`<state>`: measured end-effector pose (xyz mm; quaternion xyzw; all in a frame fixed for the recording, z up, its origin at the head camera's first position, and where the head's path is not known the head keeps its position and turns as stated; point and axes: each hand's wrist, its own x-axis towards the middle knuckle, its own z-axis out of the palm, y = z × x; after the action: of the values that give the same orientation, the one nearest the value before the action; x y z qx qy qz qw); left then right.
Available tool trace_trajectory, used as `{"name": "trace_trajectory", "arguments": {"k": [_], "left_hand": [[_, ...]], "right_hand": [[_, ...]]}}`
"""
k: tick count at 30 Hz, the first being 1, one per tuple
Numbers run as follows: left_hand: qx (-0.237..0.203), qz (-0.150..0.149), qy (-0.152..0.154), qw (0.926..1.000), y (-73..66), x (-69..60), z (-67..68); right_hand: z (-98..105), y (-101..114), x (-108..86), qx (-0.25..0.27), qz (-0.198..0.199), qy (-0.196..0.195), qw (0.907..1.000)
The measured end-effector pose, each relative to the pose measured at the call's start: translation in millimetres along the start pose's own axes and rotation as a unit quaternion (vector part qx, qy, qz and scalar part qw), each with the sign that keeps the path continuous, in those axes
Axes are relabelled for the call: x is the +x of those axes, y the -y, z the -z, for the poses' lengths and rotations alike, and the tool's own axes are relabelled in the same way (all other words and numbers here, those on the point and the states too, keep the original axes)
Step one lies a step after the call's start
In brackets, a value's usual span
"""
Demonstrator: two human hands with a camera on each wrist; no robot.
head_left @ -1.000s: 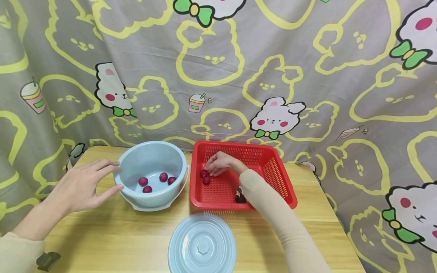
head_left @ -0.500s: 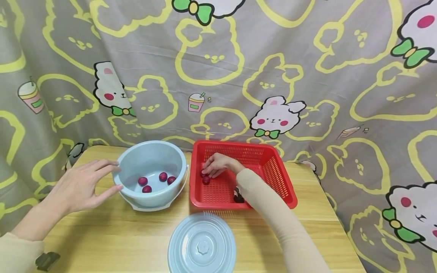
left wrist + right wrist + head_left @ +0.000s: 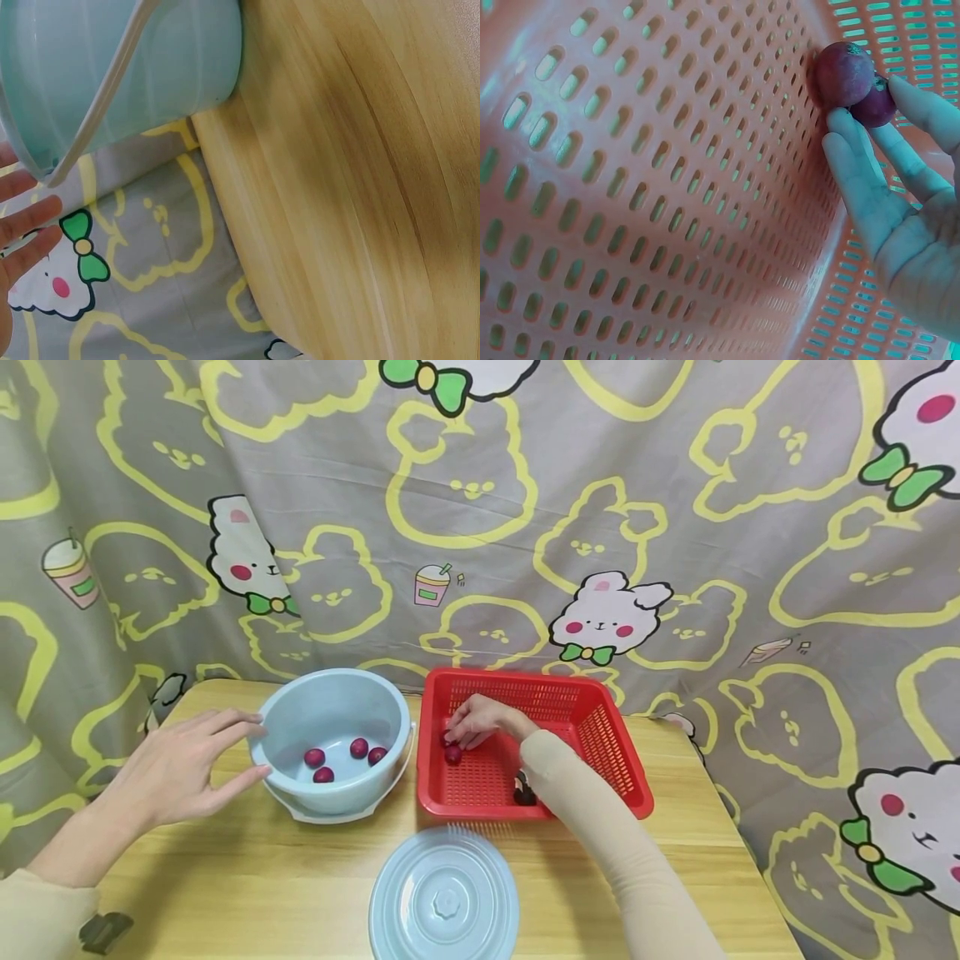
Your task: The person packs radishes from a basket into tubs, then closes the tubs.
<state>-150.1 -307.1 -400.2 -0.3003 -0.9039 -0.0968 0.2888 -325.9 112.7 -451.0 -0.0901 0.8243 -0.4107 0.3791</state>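
Observation:
In the head view, my right hand (image 3: 482,723) reaches down into a red slotted basket (image 3: 469,812), near its left wall. The right wrist view has my thumb and fingers (image 3: 851,161) pinching a dark red round fruit (image 3: 877,105), with another red fruit (image 3: 843,73) right beside it. My left hand (image 3: 183,768) is spread, its fingertips at the left rim of a light blue bucket (image 3: 279,783); whether they touch it is unclear. Several red fruits (image 3: 314,757) lie on the bucket's bottom.
A light blue round lid (image 3: 446,903) lies on the wooden table (image 3: 247,893), in front of the bucket and basket. The bucket's white handle (image 3: 105,94) hangs at its side. Behind the table hangs a patterned grey curtain (image 3: 480,452).
My right hand has shifted slightly left in the basket and now covers more of the rear fruit. My left hand and the bucket look unmoved.

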Motion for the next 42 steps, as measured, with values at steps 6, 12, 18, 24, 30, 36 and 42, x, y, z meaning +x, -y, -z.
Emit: {"name": "trace_trajectory", "arguments": {"k": [6, 12, 18, 24, 30, 36, 42], "left_hand": [[0.001, 0.005, 0.003, 1.0000, -0.8, -0.2, 0.9], [0.002, 0.014, 0.014, 0.9998, -1.8, 0.2, 2.0], [0.004, 0.022, 0.024, 0.9995, -2.9, 1.6, 2.9], [0.004, 0.023, 0.025, 0.9994, -3.8, 1.7, 3.3], [0.005, 0.024, 0.025, 0.9994, -3.7, 0.6, 2.7], [0.006, 0.023, 0.026, 0.9994, -3.7, 0.7, 2.7], [0.009, 0.025, 0.029, 0.9992, -4.1, 1.4, 3.1]], "right_hand": [[6.5, -1.1, -3.0, 0.007, 0.008, -0.003, 0.9999], [15.4, -1.3, -7.4, 0.022, 0.018, -0.024, 0.9993], [22.7, 2.7, -16.3, 0.033, 0.035, -0.041, 0.9980], [27.3, 7.0, -24.2, 0.050, 0.044, -0.043, 0.9969], [27.3, 15.8, -34.5, 0.063, 0.053, -0.042, 0.9957], [28.0, 22.1, -44.0, 0.060, 0.066, -0.039, 0.9952], [29.6, 25.9, -49.5, 0.052, 0.079, -0.046, 0.9944]]}}
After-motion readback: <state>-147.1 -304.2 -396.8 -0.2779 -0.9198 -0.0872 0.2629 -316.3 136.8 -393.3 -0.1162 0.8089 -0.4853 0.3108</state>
